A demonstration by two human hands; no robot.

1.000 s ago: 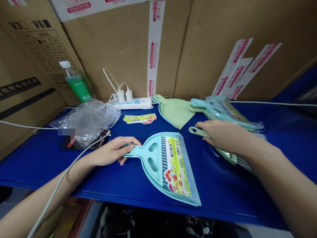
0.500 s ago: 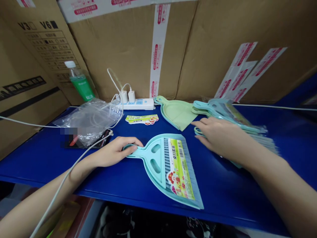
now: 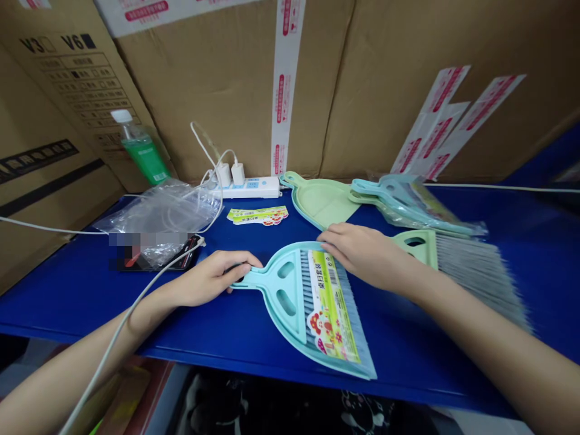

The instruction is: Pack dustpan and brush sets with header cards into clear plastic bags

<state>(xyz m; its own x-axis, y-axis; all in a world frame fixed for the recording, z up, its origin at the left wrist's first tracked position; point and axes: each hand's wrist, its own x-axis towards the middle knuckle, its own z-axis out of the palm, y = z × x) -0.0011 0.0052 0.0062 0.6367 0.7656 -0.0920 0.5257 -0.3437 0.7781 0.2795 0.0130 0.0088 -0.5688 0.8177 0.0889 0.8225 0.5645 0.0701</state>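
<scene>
My left hand is closed around the handle of a light blue dustpan. A brush with blue-grey bristles lies nested in the pan, under a yellow-green printed card label. My right hand is at the pan's far corner, its fingers pressed together on the rim beside the label's top end; the thumb is hidden. Beneath and beyond the right forearm lies a loose brush with a green head and grey bristles. Behind the hand are green and blue dustpans stacked together.
A blue dustpan set in clear plastic lies at the back right. Loose card labels, a power strip with white cables, crumpled plastic bags and a green bottle occupy the left and back. Cardboard walls the rear.
My right hand has moved left, from beside the loose brush to the corner of the dustpan. The green-headed brush now shows more fully. My left hand keeps its hold on the handle.
</scene>
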